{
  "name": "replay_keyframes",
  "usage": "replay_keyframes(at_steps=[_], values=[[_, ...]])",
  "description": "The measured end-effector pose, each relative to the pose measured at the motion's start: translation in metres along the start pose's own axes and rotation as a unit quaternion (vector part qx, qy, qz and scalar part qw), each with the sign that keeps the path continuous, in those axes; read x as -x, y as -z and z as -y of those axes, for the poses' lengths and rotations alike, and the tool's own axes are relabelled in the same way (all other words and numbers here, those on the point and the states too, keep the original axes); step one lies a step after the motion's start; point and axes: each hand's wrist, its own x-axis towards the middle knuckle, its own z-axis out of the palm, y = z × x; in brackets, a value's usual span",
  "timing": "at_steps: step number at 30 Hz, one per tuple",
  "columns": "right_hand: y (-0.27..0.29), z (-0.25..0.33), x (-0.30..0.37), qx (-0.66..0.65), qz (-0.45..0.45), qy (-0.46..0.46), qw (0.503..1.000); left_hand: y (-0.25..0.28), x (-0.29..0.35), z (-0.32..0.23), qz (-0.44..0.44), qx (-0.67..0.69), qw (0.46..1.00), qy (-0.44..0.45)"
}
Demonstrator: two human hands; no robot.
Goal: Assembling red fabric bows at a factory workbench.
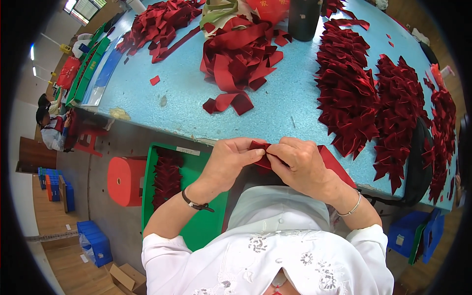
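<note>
Close together at the table's front edge, both my hands pinch one dark red ribbon (pixel 337 166). My left hand (pixel 228 160) grips its folded end between thumb and forefinger. My right hand (pixel 301 162) closes on the same fold from the other side, and the ribbon's tail trails out beneath it to the right. The exact shape of the fold is partly hidden by my fingers. Just beyond my hands, a loose heap of red ribbon (pixel 236 54) lies on the light blue table (pixel 182 105).
Rows of finished-looking red bows (pixel 346 98) cover the table's right side. A black bottle (pixel 303 19) stands at the back. On my left are a green tray (pixel 206 226) holding more red pieces and a red stool (pixel 125 182). Another person (pixel 51 130) sits at the far left.
</note>
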Motion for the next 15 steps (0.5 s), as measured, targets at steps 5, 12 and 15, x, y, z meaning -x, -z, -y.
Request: replay_keyframes(at_steps=[5,12,15], values=[[-0.0014,0.001,0.0013,0.002,0.013,0.0,1.0,0.001,0.0031,-0.0006,-0.003,-0.032,0.999,-0.028],[-0.0025,0.0041,-0.0011,-0.016,0.019,-0.016,1.0,0.0022,0.0037,-0.0062,-0.011,-0.019,1.0,0.006],[-0.0016,0.0044,-0.0015,-0.017,0.028,-0.018,0.999,0.003,0.0013,-0.0046,-0.015,-0.031,0.999,0.002]])
